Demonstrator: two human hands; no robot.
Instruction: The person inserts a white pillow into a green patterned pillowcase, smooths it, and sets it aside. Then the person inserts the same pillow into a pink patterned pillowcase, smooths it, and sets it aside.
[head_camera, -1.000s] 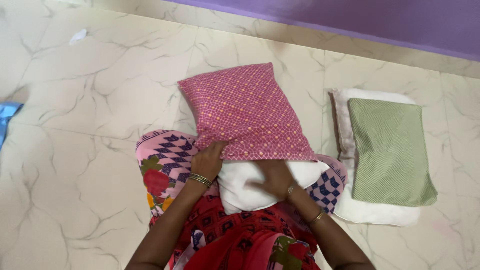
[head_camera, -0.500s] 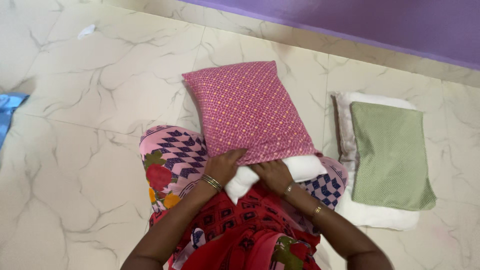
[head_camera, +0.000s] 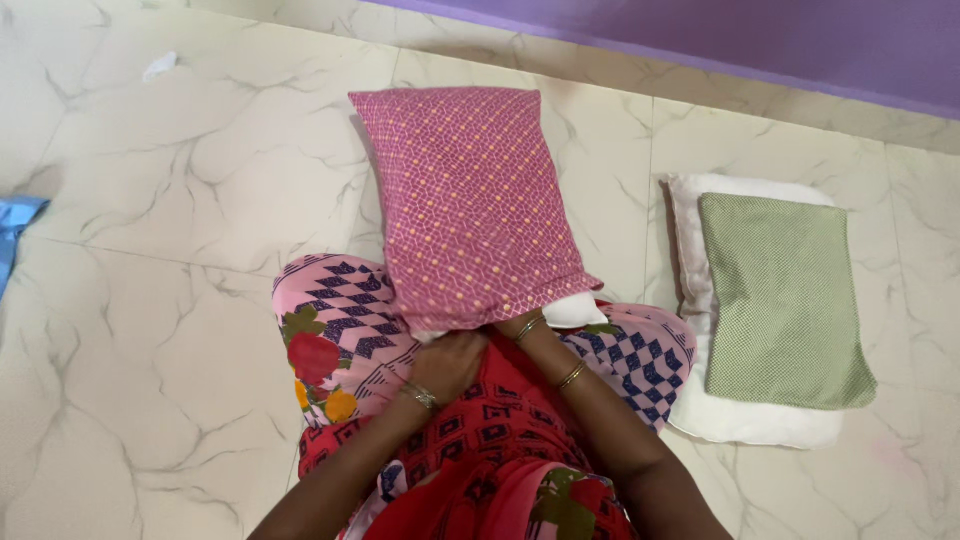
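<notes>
Left hand (head_camera: 450, 362) fingers gripping pink pillowcase (head_camera: 465, 200) hem, right hand (head_camera: 512, 325) fingers hidden inside.

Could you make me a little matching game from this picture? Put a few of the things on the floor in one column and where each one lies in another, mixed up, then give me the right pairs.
Things:
1. pink patterned pillow cover
2. green dotted pillow cover
3. blue cloth
4. small white scrap

Places:
A. at the far left edge of the view
B. lying flat on a bare white pillow at the right
C. on the marble floor tiles at the upper left
D. on the person's lap, nearly covering a white pillow, both hands at its open end

Pairs: 1-D, 2-B, 3-A, 4-C
</notes>
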